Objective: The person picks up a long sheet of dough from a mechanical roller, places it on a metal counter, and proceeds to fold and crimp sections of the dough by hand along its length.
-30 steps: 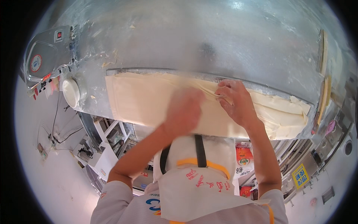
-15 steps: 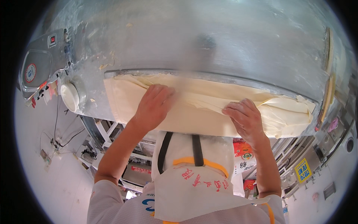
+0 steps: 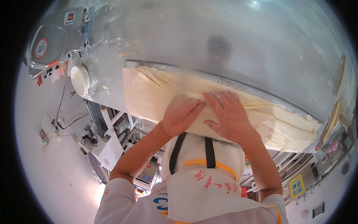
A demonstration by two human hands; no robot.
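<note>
Plainly, the right grip (image 3: pixel 230 116) has its thumb spread from its fingers; whether the left grip (image 3: pixel 181 115), just beside it with fingers curled, pinches anything I cannot tell; the pale dough sheet (image 3: pixel 143 95) lies beneath both, on the table (image 3: pixel 167 41).

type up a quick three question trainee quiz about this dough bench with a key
1. Is the white bowl left or right of the pale dough?
2. True or false: the person's two hands are at opposite ends of the dough.
3. Fill in: the metal appliance at upper left has a ____ switch.

Key:
1. Left.
2. False; the left hand and right hand are close together.
3. Red.
</note>
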